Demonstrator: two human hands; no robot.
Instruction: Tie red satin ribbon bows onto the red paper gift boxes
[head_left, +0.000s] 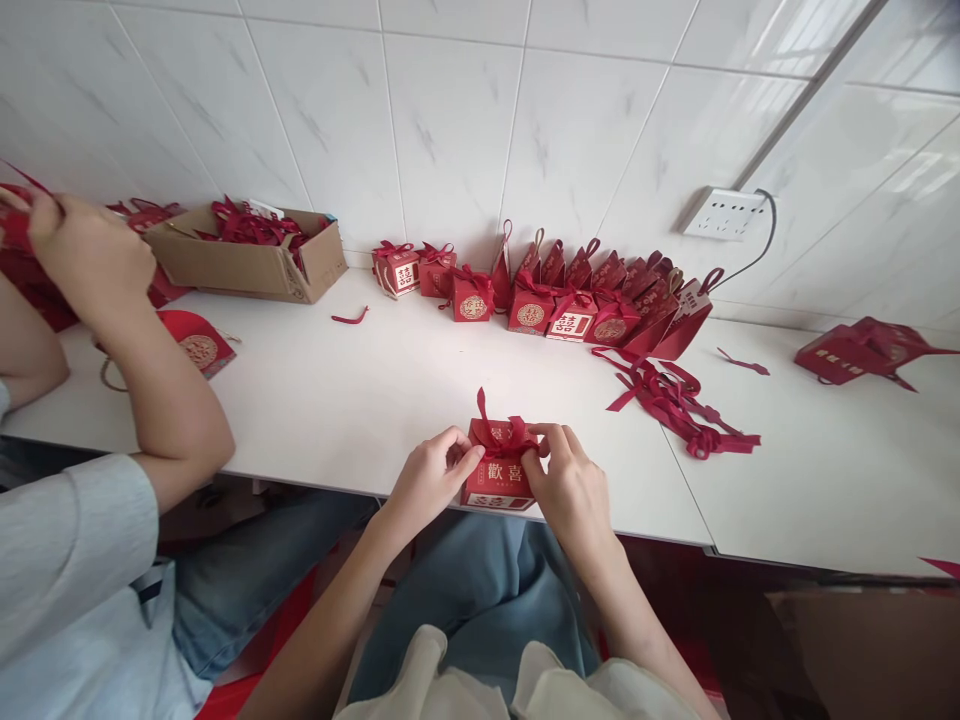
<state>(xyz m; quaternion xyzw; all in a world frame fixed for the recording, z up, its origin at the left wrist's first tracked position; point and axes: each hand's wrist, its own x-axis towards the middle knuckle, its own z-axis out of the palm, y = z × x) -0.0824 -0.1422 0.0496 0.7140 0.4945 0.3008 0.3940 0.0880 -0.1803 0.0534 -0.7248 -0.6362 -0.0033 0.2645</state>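
Observation:
A small red gift box (500, 479) with gold characters stands at the near edge of the white table (360, 390). A dark red ribbon (504, 435) is tied in a bow on its top. My left hand (431, 478) pinches the ribbon at the box's left side, fingers closed. My right hand (571, 490) pinches the ribbon at the right side, fingers closed as well. Both hands press against the box.
A row of finished red boxes (555, 300) lines the wall. Loose ribbons (679, 405) lie to the right. A cardboard box (247, 255) of ribbons stands at the back left. A person's arm (142, 350) works at the left. Flat red boxes (855, 352) lie far right.

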